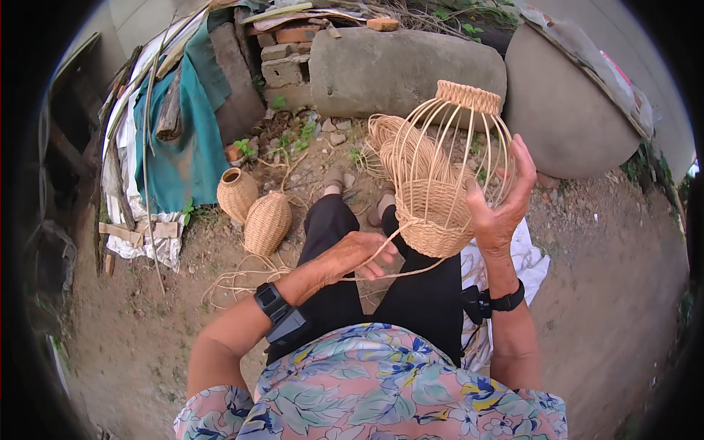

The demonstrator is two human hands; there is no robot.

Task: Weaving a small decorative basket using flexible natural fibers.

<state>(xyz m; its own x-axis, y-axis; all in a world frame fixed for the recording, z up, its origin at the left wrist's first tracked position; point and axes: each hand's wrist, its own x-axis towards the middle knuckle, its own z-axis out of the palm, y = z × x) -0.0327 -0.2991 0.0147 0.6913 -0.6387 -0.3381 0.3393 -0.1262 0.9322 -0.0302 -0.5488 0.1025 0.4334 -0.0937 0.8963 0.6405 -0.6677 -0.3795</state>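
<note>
A half-woven wicker basket (436,209) hangs tilted in front of me. Its lower part is closely woven, bare ribs rise above it, and a braided ring caps the top. My right hand (502,198) grips it from the right, with thumb and fingers around the ribs and woven side. A tan cord (396,236) runs from the woven wall to my left hand (367,255), which holds it lightly below and left of the basket. Another stretch of cord passes under the basket toward the left. Some of the left fingers are hidden.
Two small woven vases, one upright (237,193) and one lying (268,224), rest left of my legs. Behind the basket lies a thick cord bundle (389,136). A stone slab (407,73) and teal cloth (183,139) stand beyond; white sheeting (524,257) is at right.
</note>
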